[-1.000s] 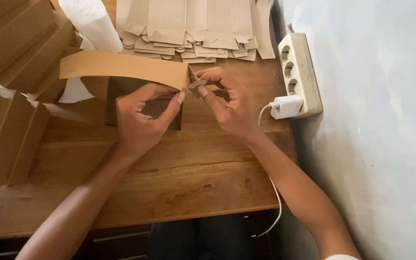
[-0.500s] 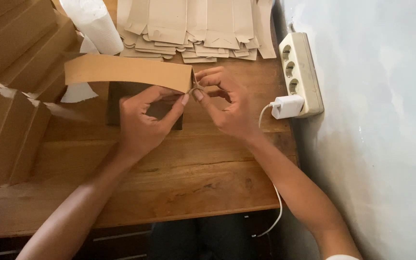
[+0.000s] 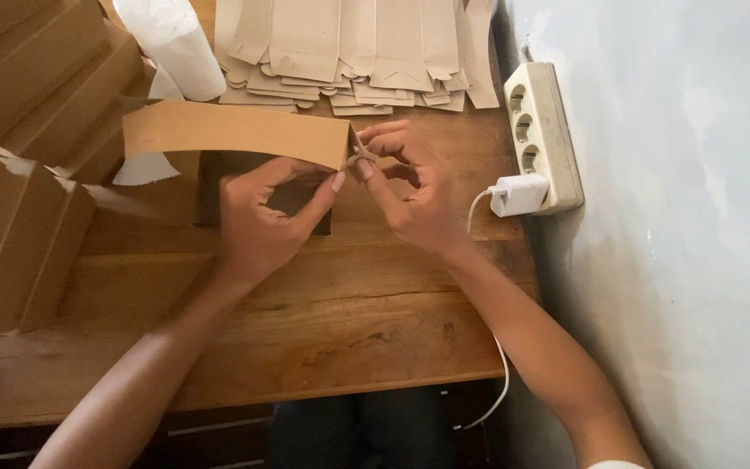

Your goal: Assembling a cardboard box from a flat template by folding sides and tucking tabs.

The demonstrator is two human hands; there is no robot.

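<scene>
Brown cardboard box blank [image 3: 232, 130], centre-upper frame, raised above the wooden counter [image 3: 305, 321]; likely light, stiff but easily creased, best taken at its edges. Right-end flap pinched between left hand [image 3: 258, 221] fingers and right hand [image 3: 414, 195] fingers, both pressed on that corner. Flat blanks stack [image 3: 358, 52] above; power strip [image 3: 549, 130] at right.

Two hands work here, the left hand [image 3: 258, 217] and the right hand [image 3: 418, 195], with one half-folded cardboard box [image 3: 232, 130] between them. One power strip [image 3: 544, 135] shows three sockets and carries one white charger [image 3: 518, 193]. One roll of white paper [image 3: 175, 39] stands by. The flat box blanks [image 3: 358, 48] overlap too much to count.
</scene>
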